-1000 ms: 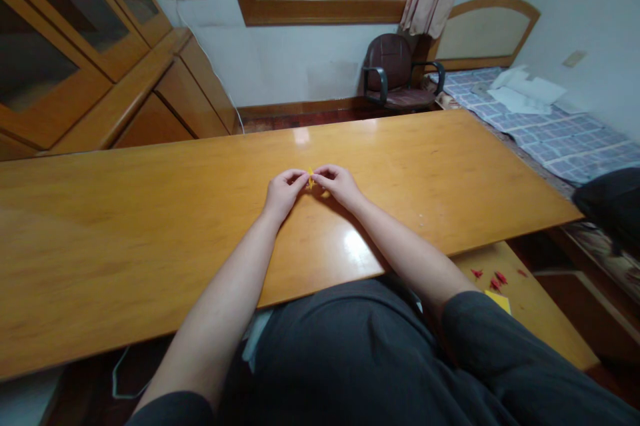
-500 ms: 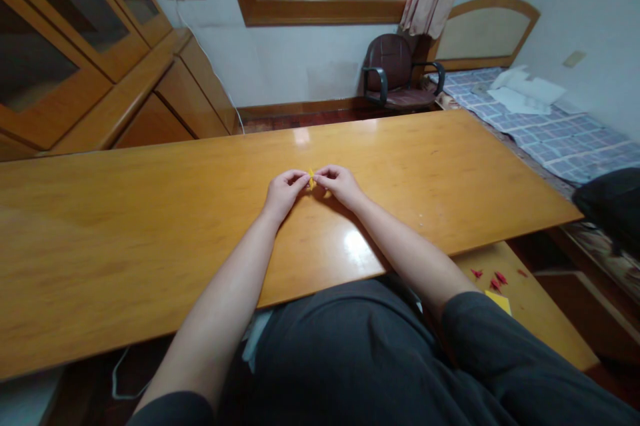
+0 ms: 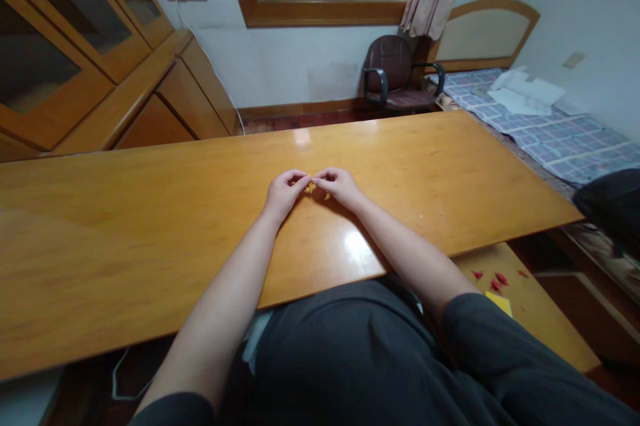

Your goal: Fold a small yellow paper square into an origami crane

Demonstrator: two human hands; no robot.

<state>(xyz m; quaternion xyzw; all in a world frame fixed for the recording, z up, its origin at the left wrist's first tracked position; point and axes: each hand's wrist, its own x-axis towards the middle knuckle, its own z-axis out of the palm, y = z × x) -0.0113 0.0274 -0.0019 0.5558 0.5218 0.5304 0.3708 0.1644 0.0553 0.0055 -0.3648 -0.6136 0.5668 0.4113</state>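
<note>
Between my two hands is a small piece of folded yellow paper (image 3: 311,185), held just above the wooden table (image 3: 150,226). My left hand (image 3: 286,193) pinches it from the left with thumb and fingertips. From the right, my right hand (image 3: 339,186) pinches it as well, and the fingertips of both hands nearly meet. Most of the paper is covered by the fingers, so its exact folded shape is hard to make out.
On a lower wooden surface (image 3: 545,329) at the right lie several small red folded-paper pieces (image 3: 496,285) and a yellow paper sheet (image 3: 500,304). An office chair (image 3: 393,73) stands beyond the table, a bed (image 3: 550,139) to the right, a cabinet (image 3: 125,93) at the left.
The fingertips of my right hand have shifted slightly, closing in on the yellow paper, which shows less now. My left hand stays in nearly the same place.
</note>
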